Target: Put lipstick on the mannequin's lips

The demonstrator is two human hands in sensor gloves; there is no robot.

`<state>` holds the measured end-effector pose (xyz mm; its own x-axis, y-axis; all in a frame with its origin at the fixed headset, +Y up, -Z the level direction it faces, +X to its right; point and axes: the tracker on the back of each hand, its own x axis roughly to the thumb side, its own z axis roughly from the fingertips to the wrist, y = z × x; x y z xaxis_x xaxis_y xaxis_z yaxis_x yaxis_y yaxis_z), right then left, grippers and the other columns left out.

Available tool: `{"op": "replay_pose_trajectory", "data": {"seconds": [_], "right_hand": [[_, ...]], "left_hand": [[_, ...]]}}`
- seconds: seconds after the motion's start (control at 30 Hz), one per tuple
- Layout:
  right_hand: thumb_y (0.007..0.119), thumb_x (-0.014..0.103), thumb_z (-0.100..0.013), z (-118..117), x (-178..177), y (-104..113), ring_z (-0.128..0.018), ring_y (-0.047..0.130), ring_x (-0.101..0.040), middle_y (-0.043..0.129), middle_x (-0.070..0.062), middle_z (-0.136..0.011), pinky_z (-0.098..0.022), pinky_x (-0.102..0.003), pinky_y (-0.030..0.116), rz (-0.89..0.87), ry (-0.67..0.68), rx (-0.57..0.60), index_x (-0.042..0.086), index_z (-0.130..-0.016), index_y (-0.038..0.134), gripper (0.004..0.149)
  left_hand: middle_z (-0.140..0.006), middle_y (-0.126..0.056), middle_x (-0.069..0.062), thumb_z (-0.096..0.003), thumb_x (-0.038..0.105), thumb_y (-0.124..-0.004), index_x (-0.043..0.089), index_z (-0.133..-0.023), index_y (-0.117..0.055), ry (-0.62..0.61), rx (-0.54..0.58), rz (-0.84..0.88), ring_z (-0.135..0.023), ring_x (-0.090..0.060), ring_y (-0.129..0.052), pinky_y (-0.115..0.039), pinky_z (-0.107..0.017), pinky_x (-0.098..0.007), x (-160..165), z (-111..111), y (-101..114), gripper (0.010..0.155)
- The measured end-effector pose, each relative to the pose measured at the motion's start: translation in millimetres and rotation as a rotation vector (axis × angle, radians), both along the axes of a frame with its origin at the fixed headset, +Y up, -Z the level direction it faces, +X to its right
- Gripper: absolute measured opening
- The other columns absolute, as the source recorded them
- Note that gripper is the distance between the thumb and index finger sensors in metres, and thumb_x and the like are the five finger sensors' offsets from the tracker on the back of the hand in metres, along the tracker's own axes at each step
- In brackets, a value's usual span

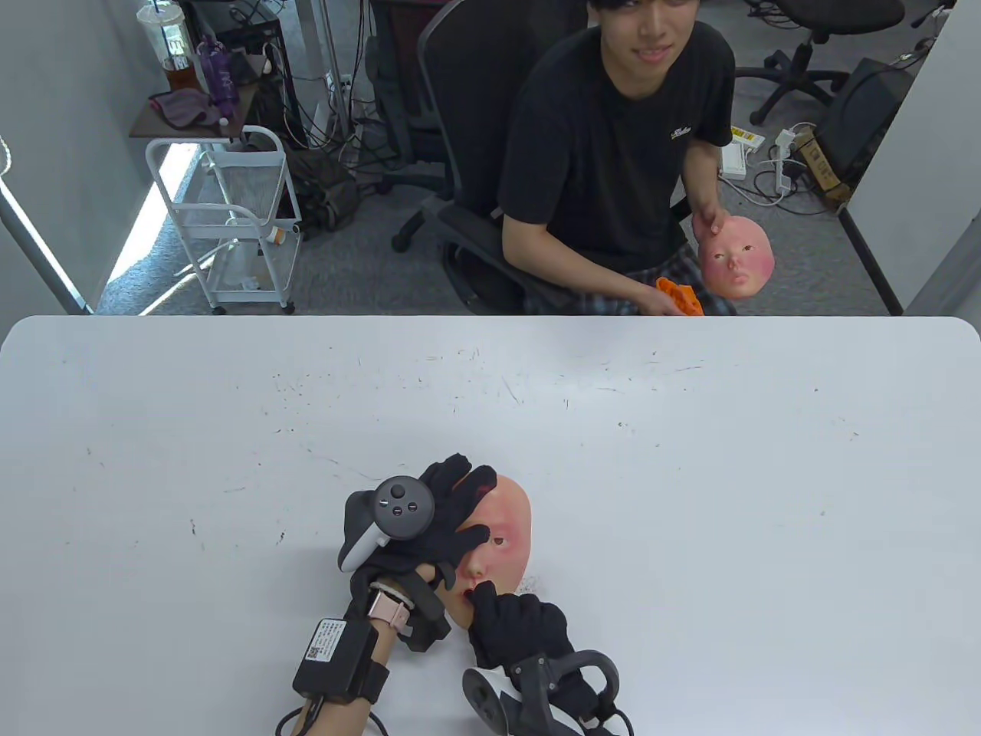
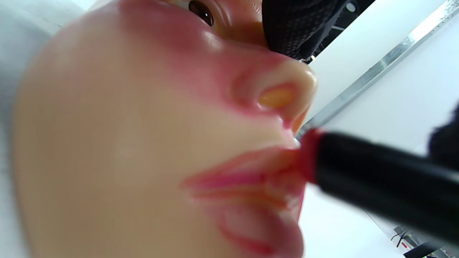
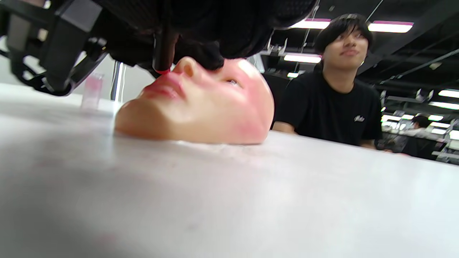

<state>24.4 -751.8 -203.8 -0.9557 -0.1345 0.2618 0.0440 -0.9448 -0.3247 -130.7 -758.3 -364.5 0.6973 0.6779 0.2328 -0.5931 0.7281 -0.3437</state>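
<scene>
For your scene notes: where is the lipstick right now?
In the left wrist view the lipstick enters from the right, its red tip touching the mannequin face's lips, just below the nose.

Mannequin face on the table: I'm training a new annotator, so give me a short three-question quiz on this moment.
1. True or false: the lipstick has its red tip against the upper lip of the mannequin face.
2. Which hand rests over the face's forehead and eye area? A) left hand B) right hand C) neither
3. Fill in: the person across the table holds a second ____ beside their chair.

Key: 1 true; 2 A; 3 mannequin face (mask).
</scene>
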Motion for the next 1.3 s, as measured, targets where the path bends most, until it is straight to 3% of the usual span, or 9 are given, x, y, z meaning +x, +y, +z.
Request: {"op": "replay_pose_trajectory", "data": {"seconds": [0.27, 0.4, 0.47, 0.63, 0.8, 0.93, 1.1, 1.3], "right_hand": [[0.072, 0.046, -0.051, -2.1, -19.1, -3.4, -0.062, 0.088, -0.025, 0.088, 0.001, -0.066, -0.051, -0.04, 0.073, 0.143, 0.042, -0.069, 0.02, -0.095, 0.072, 0.05], [0.074, 0.045, -0.049, 1.3, -11.9, -0.2, -0.058, 0.09, -0.026, 0.09, 0.0, -0.062, -0.048, -0.04, 0.074, 0.092, 0.02, 0.034, 0.018, -0.092, 0.076, 0.051], [0.074, 0.045, -0.049, 1.5, -9.7, -0.3, -0.057, 0.09, -0.026, 0.091, -0.001, -0.061, -0.047, -0.041, 0.074, 0.073, 0.026, 0.019, 0.017, -0.091, 0.077, 0.051], [0.073, 0.047, -0.05, -0.8, -27.6, -4.7, -0.059, 0.09, -0.024, 0.09, 0.002, -0.063, -0.049, -0.039, 0.075, 0.22, 0.054, -0.029, 0.02, -0.093, 0.075, 0.05], [0.075, 0.045, -0.048, 0.0, -13.2, 0.1, -0.055, 0.091, -0.026, 0.091, -0.001, -0.059, -0.046, -0.041, 0.075, 0.1, 0.033, 0.047, 0.017, -0.09, 0.079, 0.05], [0.075, 0.045, -0.047, 2.2, -6.6, 1.5, -0.053, 0.091, -0.026, 0.092, -0.001, -0.057, -0.044, -0.041, 0.075, 0.102, 0.0, 0.064, 0.016, -0.089, 0.08, 0.051], [0.075, 0.045, -0.047, 1.8, -6.6, -0.6, -0.054, 0.091, -0.026, 0.092, 0.0, -0.057, -0.044, -0.041, 0.076, 0.066, 0.061, 0.011, 0.016, -0.089, 0.08, 0.051], [0.074, 0.046, -0.048, -1.6, -5.6, -1.1, -0.054, 0.092, -0.026, 0.092, 0.0, -0.058, -0.045, -0.041, 0.076, 0.048, 0.042, -0.033, 0.017, -0.089, 0.079, 0.051]], "left_hand": [[-0.125, -0.016, 0.004, -0.0511, 0.041, -0.08, 0.047, -0.117, -0.04, -0.002, 0.003, 0.002, -0.114, -0.031, -0.013, -0.033, -0.081, -0.062, -0.2, -0.1, -0.4, 0.077], [-0.125, -0.016, 0.004, -0.0512, 0.04, -0.08, 0.048, -0.116, -0.04, -0.002, 0.001, 0.004, -0.114, -0.031, -0.013, -0.033, -0.081, -0.062, -0.3, -0.2, -0.6, 0.077], [-0.125, -0.016, 0.004, -0.0512, 0.041, -0.08, 0.048, -0.117, -0.04, -0.002, 0.001, 0.003, -0.114, -0.031, -0.013, -0.033, -0.081, -0.062, -0.4, -0.2, -0.7, 0.077], [-0.125, -0.015, 0.004, -0.0513, 0.041, -0.08, 0.048, -0.117, -0.04, -0.002, 0.001, 0.003, -0.114, -0.031, -0.013, -0.033, -0.081, -0.062, -0.4, -0.2, -1.1, 0.077], [-0.125, -0.015, 0.004, -0.0513, 0.041, -0.08, 0.048, -0.116, -0.04, 0.002, -0.002, 0.0, -0.114, -0.031, -0.013, -0.033, -0.081, -0.062, 0.0, -0.4, -1.1, 0.077], [-0.125, -0.015, 0.004, -0.0512, 0.041, -0.08, 0.048, -0.116, -0.04, 0.003, -0.003, 0.001, -0.114, -0.031, -0.013, -0.033, -0.081, -0.062, 0.1, -0.5, -1.6, 0.077], [-0.125, -0.015, 0.005, -0.0513, 0.041, -0.08, 0.048, -0.116, -0.04, 0.002, -0.004, 0.004, -0.114, -0.031, -0.012, -0.032, -0.081, -0.062, 0.2, -0.6, -2.2, 0.077], [-0.125, -0.015, 0.004, -0.0514, 0.041, -0.08, 0.048, -0.116, -0.039, 0.001, -0.005, 0.003, -0.114, -0.031, -0.012, -0.032, -0.081, -0.062, 0.4, -1.0, -2.3, 0.077]]}}
